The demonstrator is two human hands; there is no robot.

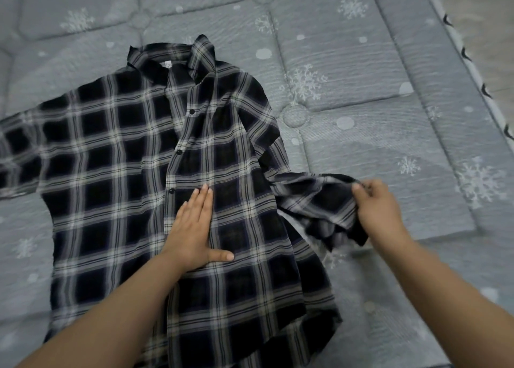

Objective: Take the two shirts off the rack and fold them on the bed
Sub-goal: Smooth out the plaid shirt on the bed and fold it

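A black-and-white plaid shirt lies spread face up on the bed, collar toward the far side, buttons down the middle. My left hand presses flat on the shirt's front just right of the button line, fingers straight. My right hand pinches the end of the shirt's right sleeve and holds it lifted a little off the mattress. The other sleeve stretches out to the left edge of the view. Only one shirt is in view.
The mattress is grey-blue, quilted, with a snowflake print. Its right edge runs diagonally along the top right, with bare floor beyond it.
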